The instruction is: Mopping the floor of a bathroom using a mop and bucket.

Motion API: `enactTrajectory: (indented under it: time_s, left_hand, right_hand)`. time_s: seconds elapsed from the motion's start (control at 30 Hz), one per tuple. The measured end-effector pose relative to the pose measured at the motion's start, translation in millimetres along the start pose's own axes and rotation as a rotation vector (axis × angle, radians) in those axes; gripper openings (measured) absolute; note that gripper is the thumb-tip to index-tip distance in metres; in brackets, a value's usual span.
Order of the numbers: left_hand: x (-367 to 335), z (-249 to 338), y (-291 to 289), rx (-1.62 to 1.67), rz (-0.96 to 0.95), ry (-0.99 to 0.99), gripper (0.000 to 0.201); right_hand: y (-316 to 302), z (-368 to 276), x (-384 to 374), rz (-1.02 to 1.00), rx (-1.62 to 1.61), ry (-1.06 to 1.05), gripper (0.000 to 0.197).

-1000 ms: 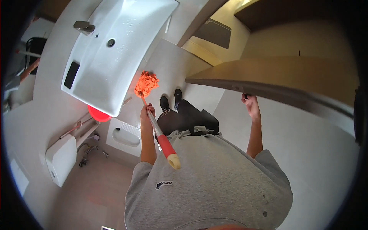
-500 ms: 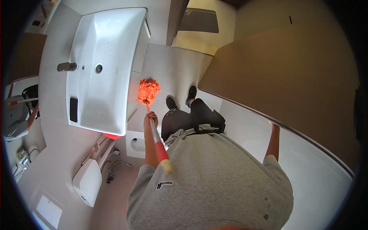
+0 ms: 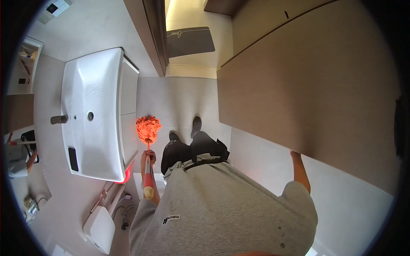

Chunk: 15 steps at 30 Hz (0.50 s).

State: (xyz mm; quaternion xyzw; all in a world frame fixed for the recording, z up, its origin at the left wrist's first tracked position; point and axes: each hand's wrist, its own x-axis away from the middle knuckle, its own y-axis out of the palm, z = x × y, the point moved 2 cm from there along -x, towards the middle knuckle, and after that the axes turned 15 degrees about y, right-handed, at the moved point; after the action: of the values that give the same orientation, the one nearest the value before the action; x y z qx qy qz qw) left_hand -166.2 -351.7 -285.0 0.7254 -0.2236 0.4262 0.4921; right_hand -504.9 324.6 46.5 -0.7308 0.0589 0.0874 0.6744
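Note:
My left hand (image 3: 149, 157) is closed around the handle of a mop (image 3: 148, 174), whose pole is silver, red and cream. The mop's fluffy orange head (image 3: 148, 129) rests on the floor beside the vanity, to the left of my dark shoes. My right arm reaches out to the edge of a large brown door (image 3: 299, 85). There my right hand (image 3: 294, 153) meets the door's edge, its fingers hidden behind the panel.
A white washbasin (image 3: 100, 141) with a grey tap (image 3: 59, 119) stands at left, a black phone-like slab (image 3: 73, 159) lying on it. Behind it are a red object (image 3: 124, 176) and a white cistern-like box (image 3: 99, 230). Ahead, a grey mat (image 3: 190, 42) lies past the doorway.
The view has turned and shifted, so the basin, mop and feet sit lower and further left. The mop's pole now points more straight toward me. Both hands keep their places.

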Motion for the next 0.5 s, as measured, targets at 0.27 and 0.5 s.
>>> enactTrajectory:
  time_s: [0.27,0.5]
  left_hand:
    - [-14,-65,26,-0.073,-0.093,-0.18,0.008]
    - [-55,-147,96,-0.222,0.08,0.093,0.013]
  right_hand:
    - [41,112,-3,-0.017,-0.149,0.144,0.032]
    - [93,187,45,0.125,-0.309,0.272,0.033]
